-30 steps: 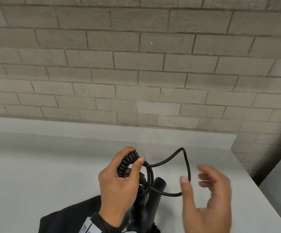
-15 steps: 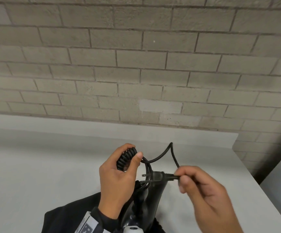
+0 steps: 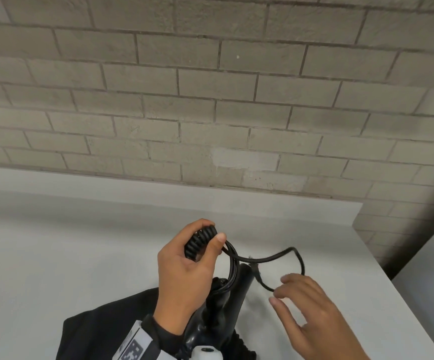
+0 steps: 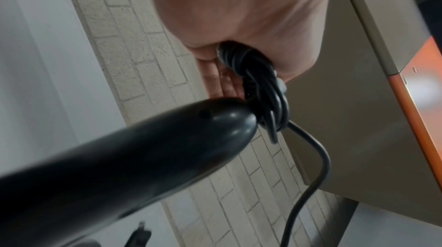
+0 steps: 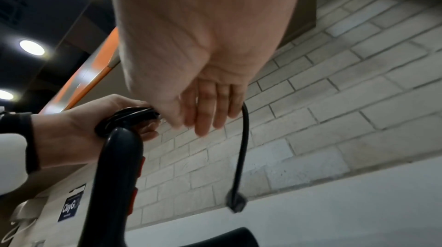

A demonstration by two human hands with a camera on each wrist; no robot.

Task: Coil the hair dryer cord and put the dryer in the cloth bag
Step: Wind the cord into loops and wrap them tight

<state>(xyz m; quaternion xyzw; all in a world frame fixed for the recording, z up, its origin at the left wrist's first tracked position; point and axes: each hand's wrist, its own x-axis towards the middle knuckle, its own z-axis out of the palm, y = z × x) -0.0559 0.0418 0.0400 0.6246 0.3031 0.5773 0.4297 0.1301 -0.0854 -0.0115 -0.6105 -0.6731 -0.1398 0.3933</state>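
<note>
The black hair dryer (image 3: pixel 226 305) stands over the dark cloth bag (image 3: pixel 101 331) on the grey surface (image 3: pixel 55 255), its coiled cord (image 3: pixel 200 240) gripped by the left hand (image 3: pixel 184 274), while the right hand (image 3: pixel 314 315), fingers loosely spread, touches the loose cord loop.

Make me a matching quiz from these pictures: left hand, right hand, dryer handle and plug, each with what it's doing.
Things:
1. left hand
2. right hand
3. dryer handle
4. plug

States:
A. dangles at the cord's free end
B. fingers loose, beside the cord's slack loop
C. clutches the coiled cord
D. juts up beside the coil

Pairs: 1-C, 2-B, 3-D, 4-A
</note>
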